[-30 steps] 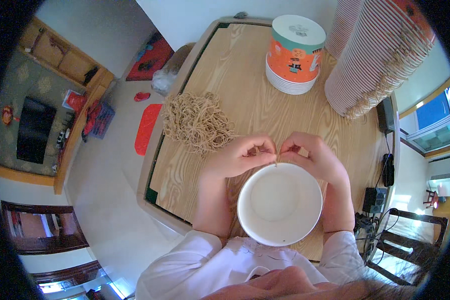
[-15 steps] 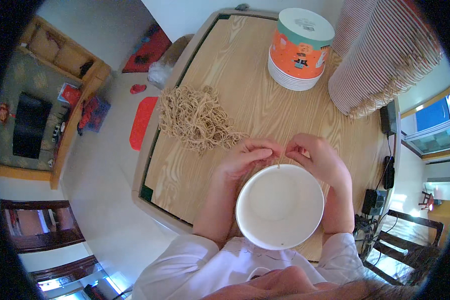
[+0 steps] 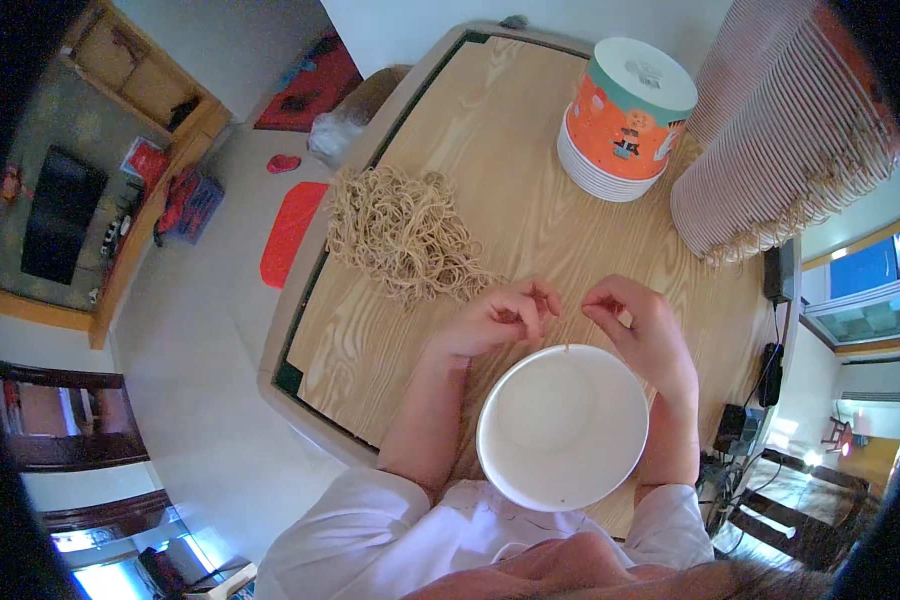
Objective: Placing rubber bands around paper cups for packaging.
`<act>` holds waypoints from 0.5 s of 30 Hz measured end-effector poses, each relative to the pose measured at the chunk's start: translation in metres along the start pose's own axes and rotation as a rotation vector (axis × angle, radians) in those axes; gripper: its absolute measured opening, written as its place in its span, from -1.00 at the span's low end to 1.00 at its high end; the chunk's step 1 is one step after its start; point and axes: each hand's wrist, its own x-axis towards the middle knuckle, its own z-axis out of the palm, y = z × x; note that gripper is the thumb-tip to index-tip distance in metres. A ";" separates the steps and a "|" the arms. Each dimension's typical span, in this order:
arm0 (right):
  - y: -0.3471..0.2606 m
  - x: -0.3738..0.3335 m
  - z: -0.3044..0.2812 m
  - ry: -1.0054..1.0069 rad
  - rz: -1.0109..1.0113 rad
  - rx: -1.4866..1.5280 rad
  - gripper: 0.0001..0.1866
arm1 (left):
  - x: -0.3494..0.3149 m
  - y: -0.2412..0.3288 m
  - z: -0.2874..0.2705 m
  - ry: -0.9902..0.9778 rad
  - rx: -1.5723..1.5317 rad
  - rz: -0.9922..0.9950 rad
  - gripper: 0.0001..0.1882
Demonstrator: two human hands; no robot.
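A white paper bucket (image 3: pixel 560 430) lies in front of me with its open mouth facing up toward me. A short bit of tan cord (image 3: pixel 567 349) shows at its far rim. Just beyond that rim, on the left, is my left hand (image 3: pixel 498 318), its fingers loosely bent and apart, with nothing visible in them. My right hand (image 3: pixel 642 325) is across from it, thumb and fingertips pinched together; what they hold is too small to make out. Left of the hands, a tangled heap of tan cords (image 3: pixel 402 235) rests on the wooden table (image 3: pixel 510 130).
Upside-down orange and green printed buckets (image 3: pixel 630 120) are nested at the back. Tall stacks of nested buckets (image 3: pixel 770 140), with cord loops hanging along one side, lean at the far right. A black power adapter (image 3: pixel 738 425) and cables are by the table's right edge.
My left fingers have loosened and spread from their pinch near the rim. The right hand stays pinched, slightly farther from the left. The whole view has shifted a little.
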 end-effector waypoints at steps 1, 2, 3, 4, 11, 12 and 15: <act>0.001 -0.001 0.001 0.019 0.004 -0.005 -0.90 | 0.002 0.002 0.004 0.060 0.115 -0.014 -0.77; 0.003 0.000 0.002 0.038 0.009 -0.011 -0.90 | 0.003 0.003 0.007 0.120 0.230 -0.029 -0.73; 0.004 0.000 0.003 0.038 0.008 -0.016 -0.90 | 0.004 0.004 0.008 0.119 0.227 -0.024 -0.73; 0.006 -0.001 0.005 0.037 -0.007 -0.022 -0.89 | 0.004 0.004 0.010 0.142 0.227 -0.009 -0.71; 0.007 0.001 0.003 -0.055 0.028 -0.067 -0.88 | 0.008 0.001 0.021 0.156 0.313 -0.184 -0.83; 0.008 0.001 0.003 -0.057 0.027 -0.064 -0.88 | 0.008 0.000 0.019 0.159 0.314 -0.187 -0.83; 0.011 0.002 0.002 -0.060 -0.007 -0.041 -0.88 | 0.007 -0.008 0.012 0.065 0.359 -0.215 -0.91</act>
